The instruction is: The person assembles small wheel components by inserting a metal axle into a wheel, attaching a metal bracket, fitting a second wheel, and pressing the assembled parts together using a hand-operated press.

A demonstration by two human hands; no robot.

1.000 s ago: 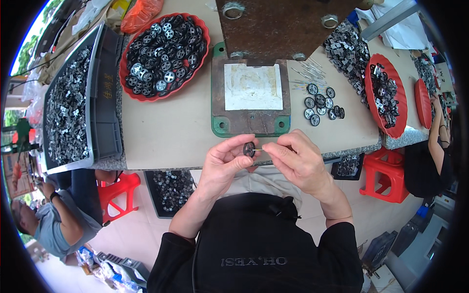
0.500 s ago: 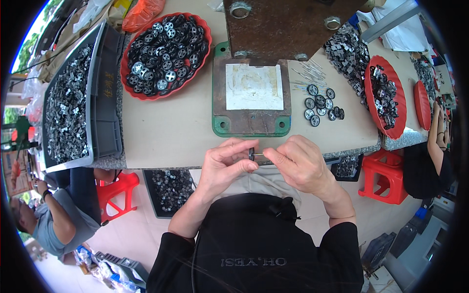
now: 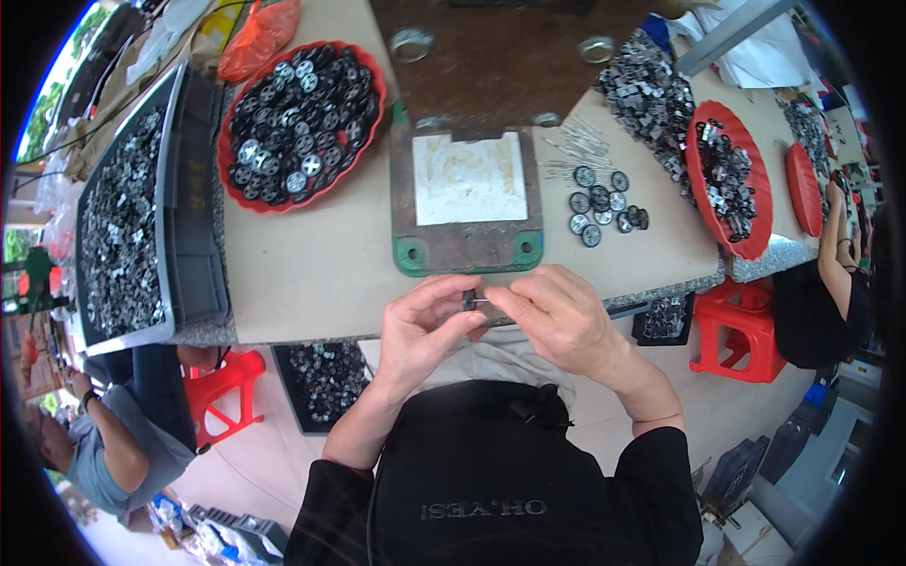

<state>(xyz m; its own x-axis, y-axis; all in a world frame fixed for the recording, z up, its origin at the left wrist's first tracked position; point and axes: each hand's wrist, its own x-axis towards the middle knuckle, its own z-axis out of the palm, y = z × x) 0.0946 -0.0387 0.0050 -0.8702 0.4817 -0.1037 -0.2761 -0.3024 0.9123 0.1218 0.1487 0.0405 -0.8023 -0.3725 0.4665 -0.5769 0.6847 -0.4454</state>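
Okay, wheel (image 3: 469, 300) now edge-on versus a second ago, less pin (image 3: 481, 300) showing; I'd judge it deeper in the hub. My left hand (image 3: 420, 324) pinches the wheel, right hand (image 3: 559, 319) the pin, above the counter's (image 3: 311, 283) near edge.

An orange bag (image 3: 260, 42) lies upper left; a red stool (image 3: 742, 319) stands right.

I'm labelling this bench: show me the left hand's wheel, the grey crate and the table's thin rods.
Wheel (image 3: 469, 300), head view, on its dark edge.
Grey crate (image 3: 193, 241), head view, on its right wall.
Thin rods (image 3: 582, 143), head view, mid-pile.
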